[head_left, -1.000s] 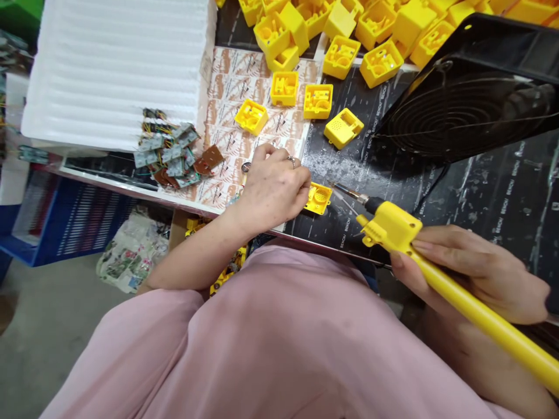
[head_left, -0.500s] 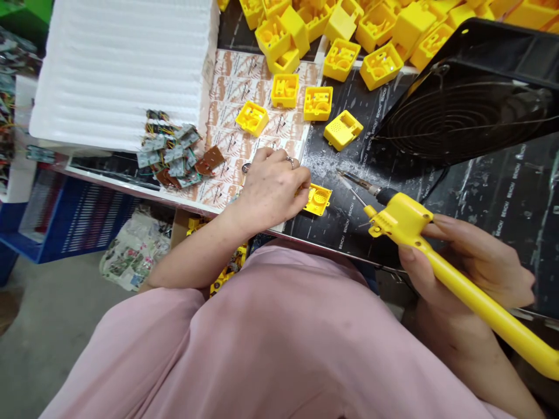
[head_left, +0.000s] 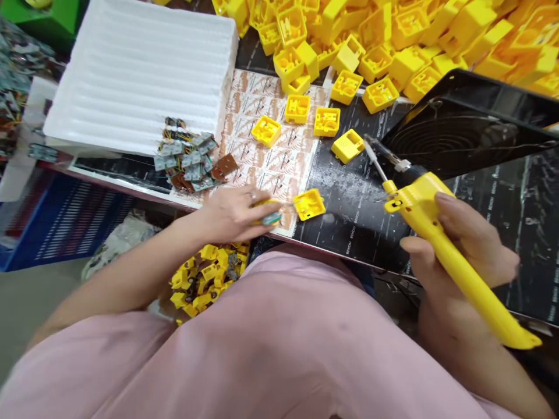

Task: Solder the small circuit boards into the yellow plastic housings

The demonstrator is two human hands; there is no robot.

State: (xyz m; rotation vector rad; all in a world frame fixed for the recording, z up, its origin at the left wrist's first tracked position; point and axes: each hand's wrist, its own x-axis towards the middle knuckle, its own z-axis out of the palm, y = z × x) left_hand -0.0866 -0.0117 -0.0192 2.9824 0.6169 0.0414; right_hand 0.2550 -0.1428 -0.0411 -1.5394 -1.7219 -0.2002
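My right hand [head_left: 474, 241] is closed around a yellow soldering gun [head_left: 419, 201]. Its metal tip and solder feed tube point up and left, near a yellow housing [head_left: 347, 146] with a grille of small holes. At the table's front edge, my left hand [head_left: 236, 215] is closed on a small yellow housing; a bit of greenish circuit board [head_left: 271, 219] shows at its end, and the fingers cover most of it. Just right of those fingers lies an open yellow housing [head_left: 309, 205]. Wired circuit boards [head_left: 192, 157] are heaped beyond my left hand.
A white foam block [head_left: 140, 70] stands at the back left. Many yellow housings [head_left: 410, 23] are piled along the back. A black fan [head_left: 445, 142] is at the right. Below the table edge are a container of yellow parts [head_left: 209, 276] and a blue crate [head_left: 87, 215].
My left hand has moved left and towards me, with a yellow housing now in its fingers. An open housing now shows right of it. The soldering gun has shifted slightly right.
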